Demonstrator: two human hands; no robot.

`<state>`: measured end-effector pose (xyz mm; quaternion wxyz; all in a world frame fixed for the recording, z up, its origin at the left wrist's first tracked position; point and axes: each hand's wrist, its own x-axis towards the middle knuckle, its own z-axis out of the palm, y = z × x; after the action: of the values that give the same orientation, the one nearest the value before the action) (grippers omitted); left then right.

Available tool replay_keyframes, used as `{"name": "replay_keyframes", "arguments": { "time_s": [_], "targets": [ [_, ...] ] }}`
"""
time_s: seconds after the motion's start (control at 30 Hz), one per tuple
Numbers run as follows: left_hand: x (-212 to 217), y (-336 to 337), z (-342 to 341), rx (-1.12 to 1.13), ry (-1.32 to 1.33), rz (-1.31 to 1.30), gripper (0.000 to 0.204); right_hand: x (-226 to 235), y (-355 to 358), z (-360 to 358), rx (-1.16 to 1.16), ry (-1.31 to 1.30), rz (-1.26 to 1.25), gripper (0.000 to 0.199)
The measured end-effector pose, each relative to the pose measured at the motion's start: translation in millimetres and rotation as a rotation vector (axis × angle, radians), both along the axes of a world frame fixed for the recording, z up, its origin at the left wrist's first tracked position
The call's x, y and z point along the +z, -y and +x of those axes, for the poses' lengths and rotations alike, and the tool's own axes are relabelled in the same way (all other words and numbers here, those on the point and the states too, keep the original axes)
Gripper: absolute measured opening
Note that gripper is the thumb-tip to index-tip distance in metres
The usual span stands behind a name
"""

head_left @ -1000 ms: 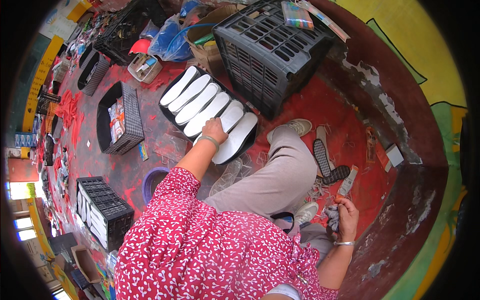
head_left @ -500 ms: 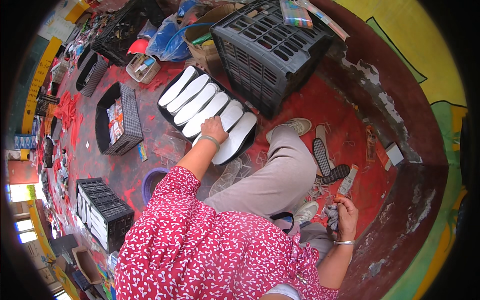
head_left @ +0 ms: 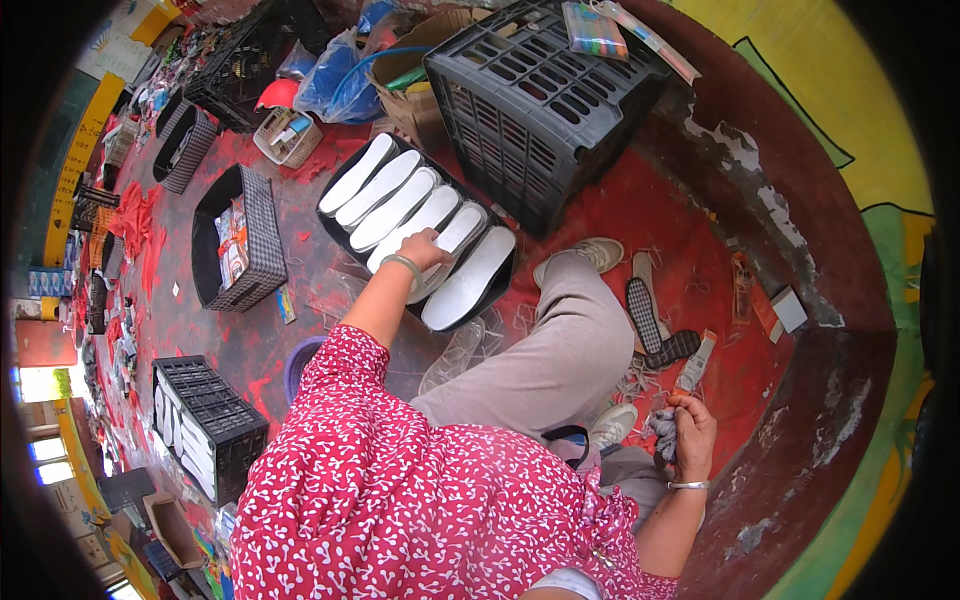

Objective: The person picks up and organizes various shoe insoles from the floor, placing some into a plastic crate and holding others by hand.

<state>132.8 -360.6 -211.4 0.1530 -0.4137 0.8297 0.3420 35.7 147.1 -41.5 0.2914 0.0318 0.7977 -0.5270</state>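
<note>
Here, left hand [head_left: 428, 250] outstretched, grasping a white insole [head_left: 448, 240], right hand [head_left: 690, 432] clenched around grey rag [head_left: 662, 428].

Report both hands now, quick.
Left hand: reaching into the black tray, resting on a white insole; grip cannot be told.
Right hand: closed on a grey bundle.

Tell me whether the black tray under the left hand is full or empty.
Full: the black tray holds white soles side by side, left hand resting on one.
</note>
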Motion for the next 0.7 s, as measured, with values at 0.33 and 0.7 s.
{"name": "replay_keyframes", "arguments": {
  "time_s": [0.33, 0.7],
  "targets": [
    [-10.2, 41.4, 3.8, -0.013, -0.018, 0.407, 0.078, 5.5, 9.5, 3.6, -0.038, 0.012, -0.044, 0.018],
    [29.5, 61.9, 25.2, 0.274, -0.272, 1.006, 0.046, -3.5, 2.1, -0.4, 0.005, 0.002, 0.042, 0.019]
  ]
}}
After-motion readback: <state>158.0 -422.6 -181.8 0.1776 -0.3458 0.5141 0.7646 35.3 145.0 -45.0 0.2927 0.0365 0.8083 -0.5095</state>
